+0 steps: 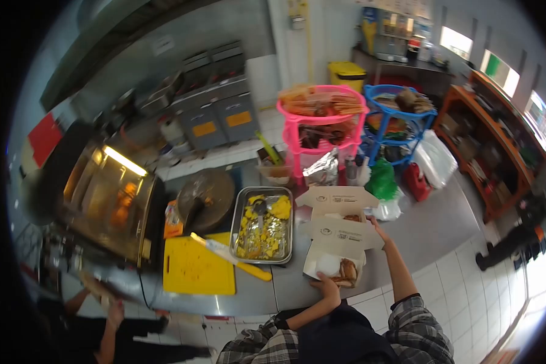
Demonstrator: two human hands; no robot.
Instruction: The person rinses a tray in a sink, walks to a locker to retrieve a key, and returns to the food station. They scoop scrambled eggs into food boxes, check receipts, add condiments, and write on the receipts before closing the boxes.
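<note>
Near box (313,259) on tabletop (421,246), open, by the counter's edge; left hand (327,290) grasping its near side. Right hand (378,233) beside far box (337,197); grip unclear. A bodyward tug could tip meat (347,273) out. Near box's raised lid (341,234) hides much of far box's contents.

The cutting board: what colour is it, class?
The cutting board is yellow, shown best in the head view.
</note>
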